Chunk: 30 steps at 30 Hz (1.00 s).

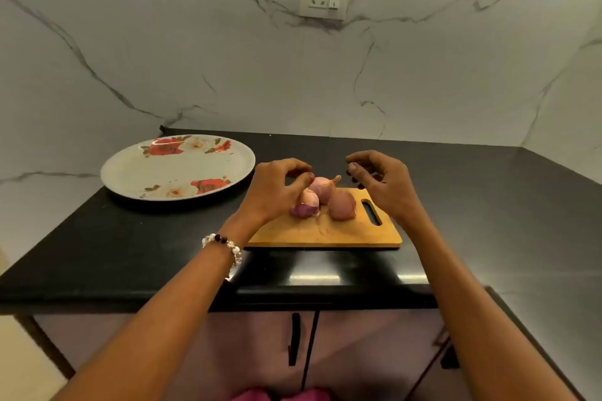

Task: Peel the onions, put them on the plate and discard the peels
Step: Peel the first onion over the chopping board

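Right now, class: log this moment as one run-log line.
stage: before peeling | onions: three, on board | plate: no onions | left hand: over onions | right hand: above board, holding nothing

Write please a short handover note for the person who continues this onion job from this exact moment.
Left hand: fingers curled over the onions, grip unclear.
Right hand: loosely curled above the board, holds nothing.
The onions lie together on the wooden cutting board; they look unpeeled, though the front-left one shows darker purple.
The flowered plate sits left of the board, nothing on it.
Done: nothing visible.
Left: peel each onion, move it to the plate, discard the peels.
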Motion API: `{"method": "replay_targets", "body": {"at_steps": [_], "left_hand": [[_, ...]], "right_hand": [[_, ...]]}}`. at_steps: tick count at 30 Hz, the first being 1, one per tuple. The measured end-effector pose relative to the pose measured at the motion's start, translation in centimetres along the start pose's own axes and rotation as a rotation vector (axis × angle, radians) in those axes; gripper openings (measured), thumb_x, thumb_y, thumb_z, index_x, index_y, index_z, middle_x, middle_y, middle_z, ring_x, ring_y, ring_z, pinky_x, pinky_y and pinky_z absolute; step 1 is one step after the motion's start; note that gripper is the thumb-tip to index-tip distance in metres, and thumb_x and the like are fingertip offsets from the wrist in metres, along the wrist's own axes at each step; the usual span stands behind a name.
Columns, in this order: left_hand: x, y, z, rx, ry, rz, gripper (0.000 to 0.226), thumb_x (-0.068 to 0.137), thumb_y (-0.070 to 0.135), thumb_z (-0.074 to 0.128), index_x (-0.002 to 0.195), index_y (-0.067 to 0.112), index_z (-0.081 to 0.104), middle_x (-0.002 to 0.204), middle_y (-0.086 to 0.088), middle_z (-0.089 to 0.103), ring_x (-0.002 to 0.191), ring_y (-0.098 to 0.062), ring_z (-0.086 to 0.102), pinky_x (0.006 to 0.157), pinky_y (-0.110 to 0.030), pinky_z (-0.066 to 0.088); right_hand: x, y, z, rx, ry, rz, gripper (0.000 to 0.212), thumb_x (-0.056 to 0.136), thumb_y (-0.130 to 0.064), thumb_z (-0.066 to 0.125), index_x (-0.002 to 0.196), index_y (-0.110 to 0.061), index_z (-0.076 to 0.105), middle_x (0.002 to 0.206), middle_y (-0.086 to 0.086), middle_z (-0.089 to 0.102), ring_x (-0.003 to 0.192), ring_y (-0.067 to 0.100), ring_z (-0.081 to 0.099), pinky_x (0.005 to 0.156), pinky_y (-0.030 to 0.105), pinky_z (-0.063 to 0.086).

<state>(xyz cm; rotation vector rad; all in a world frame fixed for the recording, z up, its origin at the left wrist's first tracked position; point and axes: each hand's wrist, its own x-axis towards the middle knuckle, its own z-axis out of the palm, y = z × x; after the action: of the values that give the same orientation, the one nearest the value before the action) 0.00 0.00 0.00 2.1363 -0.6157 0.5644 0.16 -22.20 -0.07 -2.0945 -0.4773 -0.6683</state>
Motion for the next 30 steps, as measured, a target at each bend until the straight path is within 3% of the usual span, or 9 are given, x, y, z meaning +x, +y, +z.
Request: {"method": "replay_targets", "body": {"at_steps": [6,11,13,18,23,26,30], "left_hand": [[1.1,-2.3,1.5,-0.047,-0.082,-0.033,0.028,0.091,0.028,0.062,0.115,0.015,0.067,0.11,0.002,0.069,0.098,-0.006,0.061,0.081,-0.011,0.049],[1.9,-2.5,1.6,-0.06,-0.105,0.016,0.03,0.091,0.034,0.062,0.116,0.017,0.067,0.104,0.012,0.064,0.094,0.001,0.059,0.08,-0.01,0.047],[1.8,-2.4,1.7,-0.032,-0.129,0.06,0.033,0.09,0.035,0.063,0.116,0.015,0.066,0.106,0.008,0.066,0.095,-0.001,0.06,0.081,-0.009,0.046],[1.6,-2.8,1.9,0.065,-0.179,0.153,0.046,0.088,0.035,0.066,0.127,0.011,0.058,0.121,-0.003,0.064,0.105,-0.007,0.056,0.087,-0.016,0.043],[1.4,-3.3,1.6,0.098,-0.236,0.191,0.051,0.086,0.037,0.067,0.13,0.013,0.055,0.126,-0.003,0.06,0.11,-0.012,0.056,0.091,-0.024,0.046],[1.5,-3.4,1.7,0.109,-0.258,0.211,0.048,0.087,0.038,0.066,0.127,0.013,0.057,0.122,-0.003,0.063,0.107,-0.013,0.058,0.09,-0.026,0.048],[1.6,-3.5,1.7,0.104,-0.265,0.217,0.049,0.088,0.041,0.064,0.127,0.012,0.058,0.12,-0.003,0.065,0.105,-0.013,0.06,0.087,-0.023,0.048]], "right_hand": [[-0.7,2.8,2.4,0.078,0.169,0.045,0.014,0.099,-0.027,0.06,0.099,-0.013,0.066,0.084,0.001,0.069,0.073,0.019,0.068,0.06,0.042,0.057],[-0.4,2.8,2.3,-0.014,0.128,-0.091,0.025,0.095,-0.041,0.056,0.093,-0.017,0.064,0.079,-0.01,0.063,0.071,0.014,0.063,0.057,0.023,0.049],[-0.6,2.8,2.3,-0.092,0.093,-0.143,0.031,0.094,-0.043,0.055,0.089,-0.014,0.065,0.075,-0.007,0.061,0.068,0.011,0.058,0.056,0.013,0.041],[-1.0,2.8,1.8,-0.154,0.02,-0.176,0.032,0.092,-0.046,0.058,0.085,-0.015,0.062,0.073,-0.013,0.058,0.066,0.005,0.057,0.057,0.009,0.039],[-1.3,2.6,1.8,-0.156,-0.096,-0.177,0.042,0.089,-0.052,0.059,0.091,-0.01,0.065,0.078,0.0,0.067,0.067,0.014,0.061,0.057,0.013,0.042],[-1.4,2.6,1.5,-0.167,-0.106,-0.177,0.046,0.089,-0.056,0.056,0.094,-0.011,0.065,0.077,-0.001,0.066,0.066,0.014,0.061,0.057,0.019,0.045],[-1.6,2.7,1.6,-0.194,-0.139,-0.183,0.045,0.089,-0.057,0.056,0.1,-0.014,0.066,0.078,-0.001,0.067,0.068,0.016,0.062,0.06,0.035,0.051]]}}
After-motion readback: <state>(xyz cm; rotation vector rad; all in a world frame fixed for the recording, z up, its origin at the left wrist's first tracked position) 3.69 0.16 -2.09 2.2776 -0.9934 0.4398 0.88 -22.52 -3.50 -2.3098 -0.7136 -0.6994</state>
